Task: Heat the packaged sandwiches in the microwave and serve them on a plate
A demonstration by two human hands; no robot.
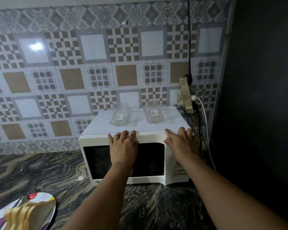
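A white microwave [93, 140] stands on the dark marbled counter against the tiled wall, its door closed. My left hand [123, 145] lies flat on the top front edge over the dark window, fingers straight. My right hand [181, 141] rests flat on the top right corner above the control panel. Two clear plastic sandwich packages sit on the microwave's roof: one at the left [123, 117], one at the right [155, 115]. Both look empty. At the bottom left a patterned plate [45, 198] carries stacked sandwich slices [23, 214].
A power strip [185, 95] with plugs and cables hangs on the wall just right of the microwave. A dark wall [259, 97] closes off the right side. The marbled counter [40, 171] stretches out left of the microwave.
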